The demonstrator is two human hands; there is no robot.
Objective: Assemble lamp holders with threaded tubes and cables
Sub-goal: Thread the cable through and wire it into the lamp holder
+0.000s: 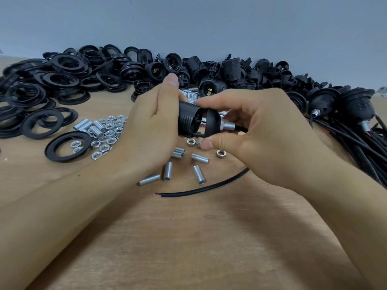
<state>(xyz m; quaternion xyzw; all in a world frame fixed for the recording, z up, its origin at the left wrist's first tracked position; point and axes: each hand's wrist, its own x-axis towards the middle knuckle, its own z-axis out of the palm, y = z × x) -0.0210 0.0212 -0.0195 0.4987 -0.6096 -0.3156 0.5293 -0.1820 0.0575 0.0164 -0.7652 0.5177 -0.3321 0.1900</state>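
Wooden desk [188, 237] carried parts; black ribbed lamp holder [188, 120], cap ajar, threaded tube at its right end, sat above loose cable [201, 190]. Left hand [150, 130] gripped holder; right hand [257, 130] fingers pinched cap.

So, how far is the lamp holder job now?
Done: finished holders with cables lie bundled at right. In hand: left hand holds a ribbed body; right hand brings its cap, not closed. Left: many loose bodies, rings.

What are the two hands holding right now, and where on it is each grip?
Left hand grips the ribbed lamp holder body; right hand pinches its domed cap near the threaded tube.
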